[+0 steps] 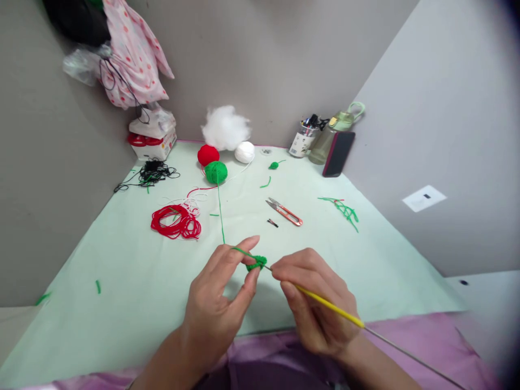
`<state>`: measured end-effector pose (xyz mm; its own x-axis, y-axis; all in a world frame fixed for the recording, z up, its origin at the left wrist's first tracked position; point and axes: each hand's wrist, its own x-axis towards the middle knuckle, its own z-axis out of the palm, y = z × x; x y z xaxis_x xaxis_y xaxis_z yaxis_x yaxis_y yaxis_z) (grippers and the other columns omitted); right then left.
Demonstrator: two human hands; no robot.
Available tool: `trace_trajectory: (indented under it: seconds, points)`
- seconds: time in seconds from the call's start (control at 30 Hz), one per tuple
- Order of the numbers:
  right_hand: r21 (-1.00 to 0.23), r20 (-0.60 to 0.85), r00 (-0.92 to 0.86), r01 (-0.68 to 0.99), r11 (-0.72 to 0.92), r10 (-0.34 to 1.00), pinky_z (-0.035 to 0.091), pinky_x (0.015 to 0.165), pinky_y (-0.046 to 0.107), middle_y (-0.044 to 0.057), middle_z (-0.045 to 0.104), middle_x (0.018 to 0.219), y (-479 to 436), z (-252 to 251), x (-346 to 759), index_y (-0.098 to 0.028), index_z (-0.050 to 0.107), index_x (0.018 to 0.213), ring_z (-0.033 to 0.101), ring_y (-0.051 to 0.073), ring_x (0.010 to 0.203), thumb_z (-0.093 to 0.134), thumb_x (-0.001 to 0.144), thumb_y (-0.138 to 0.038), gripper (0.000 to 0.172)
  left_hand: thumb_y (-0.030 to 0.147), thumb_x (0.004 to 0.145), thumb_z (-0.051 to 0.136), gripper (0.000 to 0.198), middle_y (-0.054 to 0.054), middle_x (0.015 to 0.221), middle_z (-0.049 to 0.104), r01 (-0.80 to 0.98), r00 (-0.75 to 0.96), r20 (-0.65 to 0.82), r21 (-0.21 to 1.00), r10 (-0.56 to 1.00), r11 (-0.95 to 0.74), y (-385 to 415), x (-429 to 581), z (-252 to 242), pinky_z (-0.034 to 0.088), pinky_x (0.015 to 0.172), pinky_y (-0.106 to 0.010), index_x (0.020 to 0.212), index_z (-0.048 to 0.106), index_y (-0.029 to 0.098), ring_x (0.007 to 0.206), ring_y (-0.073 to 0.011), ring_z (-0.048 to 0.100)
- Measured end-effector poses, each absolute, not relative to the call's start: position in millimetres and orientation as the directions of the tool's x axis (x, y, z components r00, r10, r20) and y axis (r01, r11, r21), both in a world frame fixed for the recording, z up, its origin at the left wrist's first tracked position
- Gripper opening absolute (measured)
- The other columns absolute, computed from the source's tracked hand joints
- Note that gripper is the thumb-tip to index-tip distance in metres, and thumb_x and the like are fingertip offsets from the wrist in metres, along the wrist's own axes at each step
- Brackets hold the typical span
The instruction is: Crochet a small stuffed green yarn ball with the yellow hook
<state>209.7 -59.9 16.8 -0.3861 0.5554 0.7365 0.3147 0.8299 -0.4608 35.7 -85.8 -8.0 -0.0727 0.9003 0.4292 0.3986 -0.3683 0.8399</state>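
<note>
My left hand (pixel 221 295) pinches a small green crochet piece (pixel 256 263) between thumb and fingers, and green yarn runs over its index finger. That strand (pixel 220 216) leads back across the pale green table (pixel 122 281) to a green yarn ball (pixel 215 172). My right hand (pixel 314 300) grips a crochet hook with a yellow handle (pixel 329 306). The hook's metal tip is in the green piece. Both hands hover above the table's near edge.
A red yarn ball (pixel 208 154), a white ball (pixel 244 152) and white stuffing (pixel 226 127) lie at the back. Loose red yarn (pixel 176 222), black thread (pixel 152 173), orange snips (pixel 286 212), green scraps (pixel 345 210), a pen cup (pixel 303 141), a bottle (pixel 331 135) and a phone (pixel 338 154) surround them.
</note>
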Motion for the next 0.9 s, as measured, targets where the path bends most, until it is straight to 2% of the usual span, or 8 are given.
trace_trajectory:
  seconds: [0.07,0.13,0.23,0.33,0.43,0.63,0.77,0.9]
  points:
    - [-0.408,0.746,-0.425,0.317,0.856,0.512,0.061,0.066,0.033,0.011,0.074,0.092,-60.5,15.0,211.8,-0.016,0.069,0.112,0.069,0.021,0.080,0.055,0.092,-0.003,0.028,0.012,0.092,0.066,0.015,-0.004,0.114,0.077,0.369,-0.089,0.399,0.864,0.913,-0.342,-84.8,34.8,-5.9,0.055,0.097,-0.029,0.100,0.070,0.024,0.105,-0.0175,0.072]
    - [-0.337,0.757,-0.465,0.325,0.884,0.460,0.063,0.072,0.034,0.013,0.075,0.098,-61.3,11.1,215.1,-0.015,0.070,0.113,0.070,0.022,0.088,0.055,0.095,-0.004,0.026,0.015,0.091,0.068,0.012,-0.003,0.115,0.076,0.244,-0.125,0.287,0.937,0.950,-0.251,-84.7,33.8,-3.5,0.054,0.099,-0.028,0.097,0.072,0.025,0.109,-0.0185,0.071]
    - [-0.263,0.761,-0.503,0.338,0.904,0.410,0.065,0.082,0.036,0.014,0.076,0.106,-63.7,4.5,220.0,-0.014,0.071,0.114,0.071,0.023,0.101,0.054,0.097,-0.004,0.026,0.021,0.088,0.074,0.025,0.000,0.096,0.073,-0.026,-0.093,0.071,0.997,0.993,-0.074,-84.5,32.4,-0.6,0.057,0.089,-0.024,0.112,0.076,0.028,0.095,-0.0161,0.071]
    - [-0.243,0.762,-0.514,0.337,0.910,0.394,0.066,0.082,0.035,0.013,0.077,0.108,-65.2,2.0,222.0,-0.015,0.072,0.114,0.072,0.023,0.105,0.058,0.096,-0.003,0.026,0.025,0.086,0.079,0.034,0.002,0.085,0.067,-0.216,0.006,-0.046,0.975,0.999,0.046,-83.3,31.0,-0.3,0.057,0.080,-0.019,0.119,0.078,0.032,0.086,-0.0130,0.068]
    - [-0.297,0.748,-0.503,0.330,0.896,0.433,0.066,0.079,0.035,0.011,0.078,0.107,-62.9,5.5,220.7,-0.019,0.072,0.119,0.074,0.022,0.101,0.059,0.097,-0.006,0.029,0.026,0.087,0.080,0.033,0.002,0.086,0.066,-0.286,0.046,-0.062,0.956,0.997,0.073,-82.5,29.5,-2.2,0.055,0.079,-0.017,0.118,0.079,0.034,0.086,-0.0119,0.066]
    - [-0.523,0.744,-0.376,0.187,0.831,0.553,0.064,0.069,0.032,0.010,0.077,0.095,-55.4,15.5,213.8,-0.021,0.072,0.118,0.075,0.021,0.084,0.053,0.101,-0.013,0.026,0.022,0.085,0.078,0.024,0.000,0.090,0.069,-0.186,-0.060,-0.020,0.982,0.998,0.008,-84.5,30.4,-2.9,0.057,0.085,-0.023,0.109,0.079,0.028,0.090,-0.0154,0.068]
    - [-0.532,0.740,-0.371,0.186,0.826,0.560,0.063,0.068,0.031,0.010,0.075,0.095,-55.6,15.8,214.1,-0.019,0.072,0.114,0.074,0.020,0.083,0.053,0.101,-0.012,0.025,0.019,0.086,0.074,0.008,-0.001,0.108,0.074,-0.016,-0.117,0.084,0.996,0.990,-0.087,-86.8,31.5,-1.6,0.054,0.093,-0.024,0.091,0.075,0.026,0.103,-0.0165,0.069]
    - [-0.571,0.719,-0.400,0.126,0.811,0.568,0.061,0.069,0.032,0.010,0.074,0.096,-53.0,14.5,218.1,-0.018,0.072,0.112,0.072,0.020,0.084,0.054,0.100,-0.012,0.022,0.015,0.088,0.070,0.011,0.000,0.107,0.075,0.106,-0.093,0.161,0.983,0.983,-0.151,-89.7,30.8,0.1,0.051,0.099,-0.028,0.090,0.071,0.026,0.108,-0.0182,0.070]
